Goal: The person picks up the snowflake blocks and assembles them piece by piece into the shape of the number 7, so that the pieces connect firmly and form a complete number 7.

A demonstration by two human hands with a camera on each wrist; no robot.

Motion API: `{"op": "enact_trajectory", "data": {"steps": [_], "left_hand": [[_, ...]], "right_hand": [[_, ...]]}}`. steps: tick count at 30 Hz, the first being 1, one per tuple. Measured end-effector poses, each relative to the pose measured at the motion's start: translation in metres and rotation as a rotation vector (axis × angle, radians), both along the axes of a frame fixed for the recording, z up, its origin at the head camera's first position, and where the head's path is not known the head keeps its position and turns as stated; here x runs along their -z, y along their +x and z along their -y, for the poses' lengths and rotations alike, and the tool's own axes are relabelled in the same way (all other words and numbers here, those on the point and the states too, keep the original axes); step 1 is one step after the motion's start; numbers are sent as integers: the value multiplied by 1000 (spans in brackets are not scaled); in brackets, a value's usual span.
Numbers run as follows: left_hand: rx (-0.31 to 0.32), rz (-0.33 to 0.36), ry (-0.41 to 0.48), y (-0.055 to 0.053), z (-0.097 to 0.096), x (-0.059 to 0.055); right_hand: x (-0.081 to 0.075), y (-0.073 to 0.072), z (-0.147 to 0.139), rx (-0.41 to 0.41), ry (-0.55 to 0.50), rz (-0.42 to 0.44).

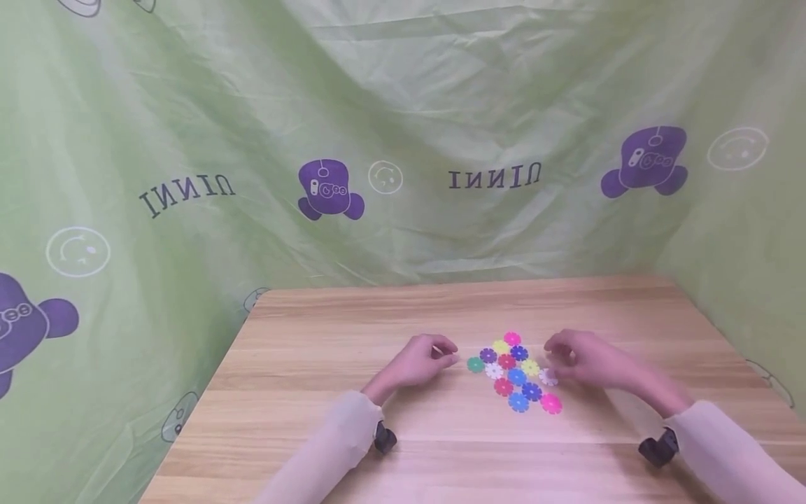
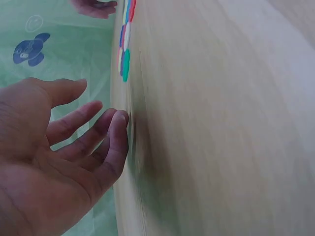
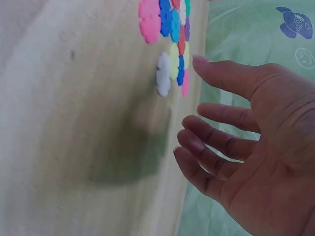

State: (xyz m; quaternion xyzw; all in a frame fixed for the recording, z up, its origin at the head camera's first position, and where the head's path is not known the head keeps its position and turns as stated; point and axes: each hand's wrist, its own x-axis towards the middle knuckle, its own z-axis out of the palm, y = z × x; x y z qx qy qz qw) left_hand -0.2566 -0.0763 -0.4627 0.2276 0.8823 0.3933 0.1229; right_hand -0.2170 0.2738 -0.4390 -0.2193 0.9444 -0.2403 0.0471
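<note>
Several flat, notched plastic discs, like snowflake building pieces, lie close together on the wooden table in pink, yellow, blue, purple, red, white and green. My left hand (image 1: 423,360) rests at the table just left of the green disc (image 1: 475,365), with loosely bent fingers and nothing between them. On the other side, my right hand (image 1: 595,359) hovers beside the white disc (image 1: 548,377) at the group's right edge. Its fingers are relaxed and apart, and it holds nothing. A bright pink disc (image 1: 551,404) lies nearest the front, and another pink disc (image 1: 512,338) lies farthest back.
The wooden table (image 1: 302,420) reaches back to a green printed cloth (image 1: 409,231) that hangs behind and along both sides. A black wrist device (image 1: 385,438) is on the left sleeve, and another black device (image 1: 658,448) is on the right one.
</note>
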Motion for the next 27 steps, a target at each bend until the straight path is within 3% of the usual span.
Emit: {"op": "enact_trajectory", "data": {"steps": [16, 27], "left_hand": [[99, -1, -87, -6, -37, 7], [49, -7, -136, -9, -39, 8]], "right_hand": [[14, 3, -9, 3, -6, 81], [22, -7, -12, -55, -27, 101]]}}
